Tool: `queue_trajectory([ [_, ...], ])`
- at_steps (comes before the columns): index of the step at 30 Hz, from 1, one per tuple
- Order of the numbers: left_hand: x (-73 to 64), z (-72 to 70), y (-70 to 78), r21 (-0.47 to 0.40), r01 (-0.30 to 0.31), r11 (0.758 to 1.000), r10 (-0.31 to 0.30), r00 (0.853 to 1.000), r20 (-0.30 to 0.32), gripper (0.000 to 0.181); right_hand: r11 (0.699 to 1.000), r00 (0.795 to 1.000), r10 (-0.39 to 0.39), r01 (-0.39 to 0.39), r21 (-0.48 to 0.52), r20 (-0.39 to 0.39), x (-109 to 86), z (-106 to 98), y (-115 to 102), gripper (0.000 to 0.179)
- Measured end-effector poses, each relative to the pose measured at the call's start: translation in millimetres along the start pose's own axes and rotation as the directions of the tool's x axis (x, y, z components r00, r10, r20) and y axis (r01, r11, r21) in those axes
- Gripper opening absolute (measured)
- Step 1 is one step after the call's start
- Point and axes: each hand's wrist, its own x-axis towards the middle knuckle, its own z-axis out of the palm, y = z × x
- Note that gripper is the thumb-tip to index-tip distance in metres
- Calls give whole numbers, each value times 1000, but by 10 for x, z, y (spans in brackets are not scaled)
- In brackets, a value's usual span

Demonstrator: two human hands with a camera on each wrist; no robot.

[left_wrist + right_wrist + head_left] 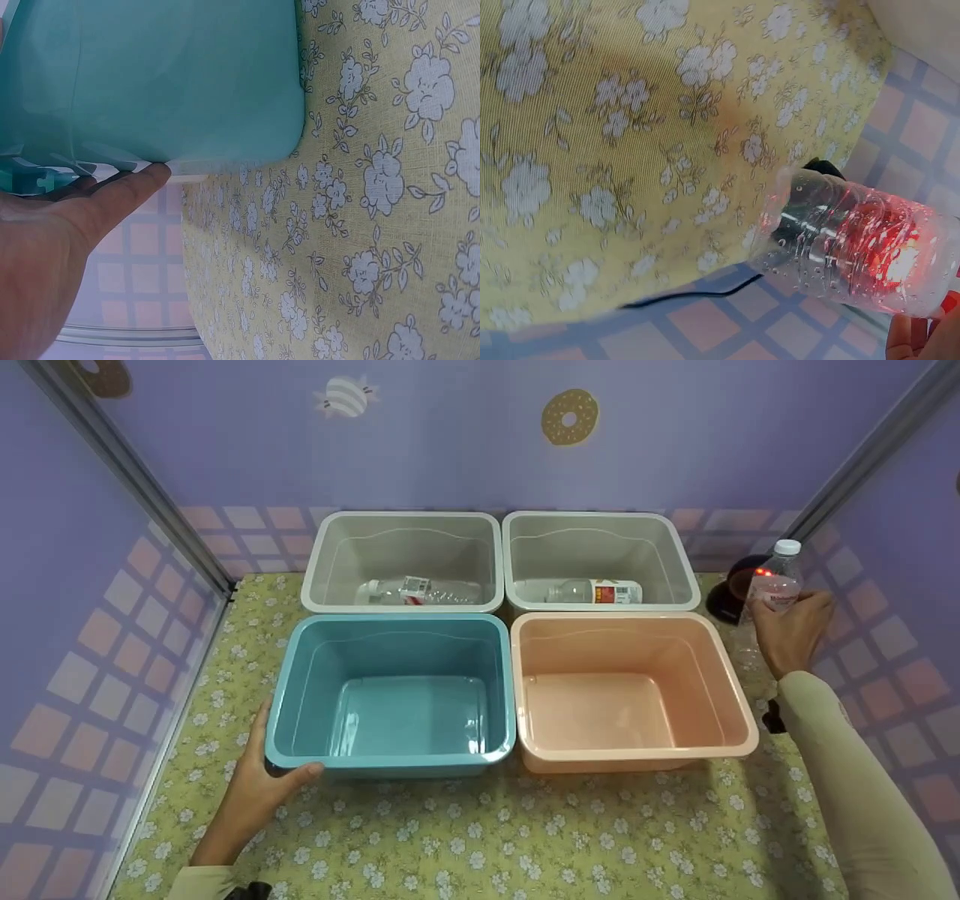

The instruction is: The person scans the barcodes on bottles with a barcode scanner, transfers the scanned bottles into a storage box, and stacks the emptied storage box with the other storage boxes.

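My right hand [795, 634] grips a clear plastic bottle [774, 585] with a white cap and a pinkish label, held upright at the right side. In the right wrist view the bottle's ribbed lower part [840, 247] glows red, with droplets on it. Right behind the bottle stands a dark rounded device [726, 598], partly hidden by it. My left hand [259, 780] rests at the front left corner of a teal bin [390, 761], thumb by the front rim. Its fingers [139, 184] lie extended along the bin's outer side, under the rim.
Beside the teal bin stands a peach bin [637, 754]. Behind them, two grey-white bins [405, 521] each contain a clear bottle [600, 591] lying on its side. Flowered cloth [465, 840] covers the table, purple panels [450, 442] enclose it, and a black cable [697, 296] runs near its edge.
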Motion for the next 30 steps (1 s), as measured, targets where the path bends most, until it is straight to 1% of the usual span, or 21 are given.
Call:
queue_trajectory([
  [3, -4, -4, 8, -1, -10, 1000, 10, 1000, 4, 123, 997, 996, 75, -76, 33, 42, 27, -57, 15, 48],
  [6, -3, -9, 12, 1, -13, 1000, 13, 1000, 3, 123, 987, 987, 142, -147, 59, 80, 48, -107, 40, 47],
  [10, 2, -14, 10, 11, -10, 1000, 10, 1000, -2, 123, 981, 981, 164, -172, 84, 103, 55, -150, 74, 46],
  [12, 4, -16, 8, 21, -3, 1000, 3, 1000, -6, 124, 983, 983, 151, -160, 86, 100, 52, -158, 95, 47],
  [15, 6, -17, 10, 31, 5, 1000, -5, 1000, -9, 124, 990, 989, 115, -121, 74, 89, 46, -166, 118, 52],
  [20, 6, -2, 15, 17, -2, 1000, 2, 1000, -4, 124, 998, 994, 41, -45, 42, 102, 42, -182, 129, 61],
  [24, 11, 5, 12, 15, -5, 1000, 5, 1000, -1, 124, 999, 989, 1, -6, 35, 145, 47, -203, 136, 65],
  [26, 10, 2, 10, 23, -1, 1000, 1, 1000, -4, 124, 999, 985, -2, -4, 35, 175, 52, -212, 138, 66],
  [30, 1, 1, 6, 11, 1, 1000, -1, 1000, 1, 123, 999, 970, 3, -13, 40, 242, 58, -234, 149, 65],
])
